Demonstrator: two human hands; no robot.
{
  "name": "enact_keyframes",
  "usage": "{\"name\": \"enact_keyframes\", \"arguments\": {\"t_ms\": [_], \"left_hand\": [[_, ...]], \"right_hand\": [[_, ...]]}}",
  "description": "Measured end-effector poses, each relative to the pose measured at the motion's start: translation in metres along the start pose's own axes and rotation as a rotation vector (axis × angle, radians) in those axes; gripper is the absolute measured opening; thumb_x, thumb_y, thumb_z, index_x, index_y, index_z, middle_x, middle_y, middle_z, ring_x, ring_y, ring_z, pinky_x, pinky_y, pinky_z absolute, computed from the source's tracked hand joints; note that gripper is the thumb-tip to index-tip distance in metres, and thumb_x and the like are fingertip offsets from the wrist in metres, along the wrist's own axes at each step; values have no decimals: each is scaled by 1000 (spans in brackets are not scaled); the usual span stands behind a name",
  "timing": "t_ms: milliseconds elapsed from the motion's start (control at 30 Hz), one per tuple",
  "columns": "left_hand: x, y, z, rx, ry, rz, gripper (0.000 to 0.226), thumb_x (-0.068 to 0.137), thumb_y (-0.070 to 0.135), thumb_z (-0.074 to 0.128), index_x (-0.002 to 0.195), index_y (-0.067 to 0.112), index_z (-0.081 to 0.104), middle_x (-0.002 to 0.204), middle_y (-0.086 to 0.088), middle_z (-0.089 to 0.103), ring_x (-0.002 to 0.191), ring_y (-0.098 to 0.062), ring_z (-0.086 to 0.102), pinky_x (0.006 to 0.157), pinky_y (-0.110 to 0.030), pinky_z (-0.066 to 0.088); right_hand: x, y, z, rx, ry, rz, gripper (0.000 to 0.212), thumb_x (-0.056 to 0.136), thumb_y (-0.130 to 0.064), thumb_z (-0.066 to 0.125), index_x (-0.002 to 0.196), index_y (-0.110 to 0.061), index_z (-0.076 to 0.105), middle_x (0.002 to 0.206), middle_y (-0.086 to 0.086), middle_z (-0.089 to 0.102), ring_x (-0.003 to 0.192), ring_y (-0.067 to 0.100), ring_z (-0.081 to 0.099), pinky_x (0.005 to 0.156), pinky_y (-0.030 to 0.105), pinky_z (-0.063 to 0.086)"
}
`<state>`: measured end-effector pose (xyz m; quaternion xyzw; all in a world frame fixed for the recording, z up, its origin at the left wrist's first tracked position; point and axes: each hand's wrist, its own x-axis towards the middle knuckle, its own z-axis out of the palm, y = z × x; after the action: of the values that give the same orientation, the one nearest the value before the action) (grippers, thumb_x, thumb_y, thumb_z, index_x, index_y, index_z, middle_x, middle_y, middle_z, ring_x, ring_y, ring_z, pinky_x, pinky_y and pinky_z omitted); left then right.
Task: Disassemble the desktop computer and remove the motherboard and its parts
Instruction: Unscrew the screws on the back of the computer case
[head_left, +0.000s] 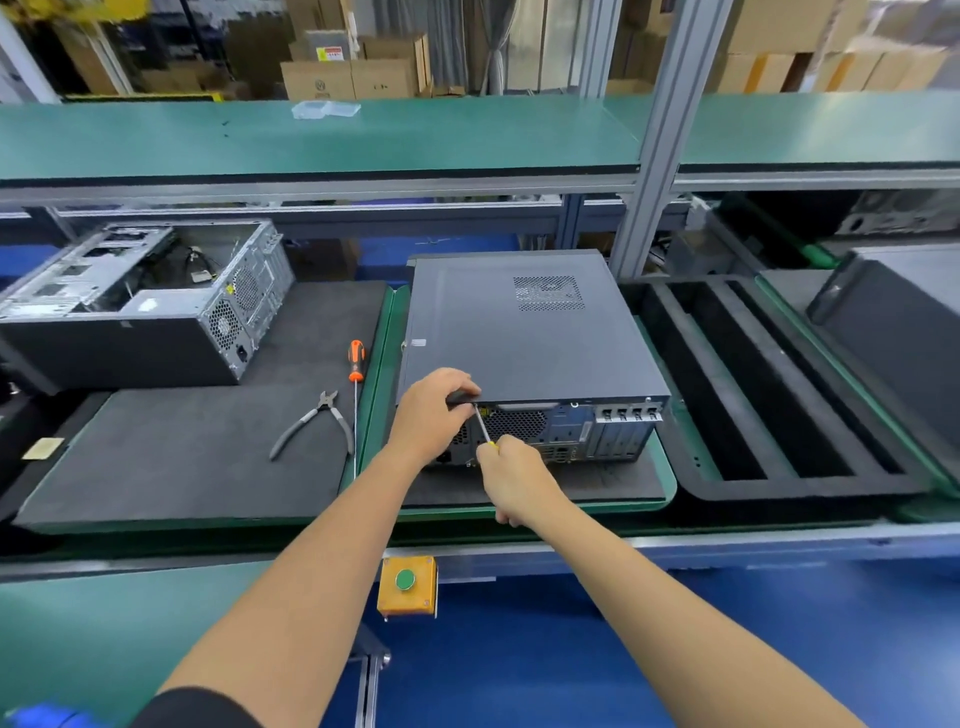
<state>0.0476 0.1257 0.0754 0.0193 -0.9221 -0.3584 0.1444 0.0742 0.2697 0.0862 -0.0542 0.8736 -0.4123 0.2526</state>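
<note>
On green tray (667, 470), closed dark desktop computer (519, 332)

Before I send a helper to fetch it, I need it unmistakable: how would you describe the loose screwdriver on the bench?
Start at the closed black computer case in the middle of the bench, then look just left onto the dark foam mat. The screwdriver lies there pointing toward you, beside grey-handled pliers. Its orange-and-black handle and long thin shaft set it apart.

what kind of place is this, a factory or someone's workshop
Most likely a factory teardown or recycling line: a long green-topped workbench, stacked cardboard boxes behind it, and a stripped computer chassis beside the closed desktop computer.
</note>
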Motion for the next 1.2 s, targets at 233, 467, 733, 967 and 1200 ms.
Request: {"name": "enact_keyframes", "arguments": {"t_ms": [233,467,733,967,1200], "left_hand": [[1,-5,-3,-81,-5,-30,24,81,2,73,102,14,75,116,1,66,104,-6,55,94,-17,36],[3,-5,-3,-98,-13,-21,24,80,-1,72,102,9,75,117,-3,66,103,-8,55,93,-17,38],[3,-6,-3,-78,-29,-14,25,83,0,70,105,10,74,118,-3,65,109,-14,58,96,-21,39],[3,-6,-4,-88,-33,-22,23,83,2,71,105,9,74,119,-4,66,110,-15,58,98,-24,40],[3,-4,-3,-86,-23,-28,23,83,3,72,104,8,74,118,-4,66,109,-16,59,96,-22,41]], "right_hand": [[0,-2,3,21,13,2,25,98,-26,31,100,-8,48,77,9,57,37,16,52,30,16,33],[-3,-1,4,31,14,0,25,99,-28,31,102,-10,47,74,8,56,41,16,52,32,17,35],[-5,4,4,57,-1,10,24,99,-27,31,102,-10,48,74,7,56,40,15,51,32,16,34],[-6,1,3,74,-7,17,24,100,-26,30,102,-10,47,75,7,55,41,14,50,31,15,33],[-10,-4,8,154,-9,73,26,102,-24,30,114,-5,44,86,8,50,50,16,48,35,18,34]]}}
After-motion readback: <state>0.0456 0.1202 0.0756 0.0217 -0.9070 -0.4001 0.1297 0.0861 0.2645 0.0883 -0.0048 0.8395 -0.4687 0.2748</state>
